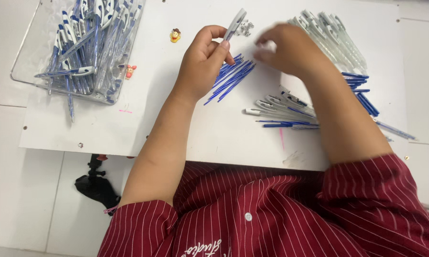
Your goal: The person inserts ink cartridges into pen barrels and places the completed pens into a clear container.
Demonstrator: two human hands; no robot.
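My left hand [202, 59] holds a clear pen barrel [235, 24] upright-tilted, its top end pointing away from me. My right hand [286, 47] hovers just right of it, blurred, fingers curled near a small pile of tiny metal springs [245, 28]; whether it pinches anything cannot be told. Under both hands lies a bunch of blue ink refills [231, 77] on the white table [214, 128].
A clear plastic tray [26, 57] full of finished blue-and-white pens stands at the far left. More pen barrels [335, 35] lie at the far right, blue parts [362, 93] below them, half-built pens [283, 107] in front. Two small toy figures [175, 34] rest nearby.
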